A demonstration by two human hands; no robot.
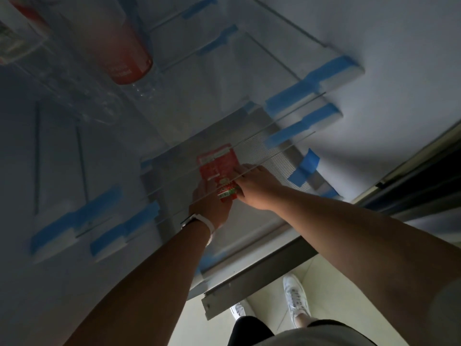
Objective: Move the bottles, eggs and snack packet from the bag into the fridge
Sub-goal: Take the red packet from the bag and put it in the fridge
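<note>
Both arms reach into the open fridge, seen from above through its glass shelves. A red snack packet (218, 168) lies low inside, over a ribbed grey surface (269, 156). My left hand (212, 206), with a white watch at the wrist, grips the packet's near end from below. My right hand (257, 186) pinches its right edge. A bottle with a red label (129, 58) stands on an upper glass shelf at the top left. The bag and eggs are out of view.
Glass shelves (249, 66) with blue-taped white end brackets (311, 81) stack above the hands. The fridge's metal bottom edge (262, 275) runs diagonally at lower right. Pale floor tiles and my white shoes (296, 298) show below.
</note>
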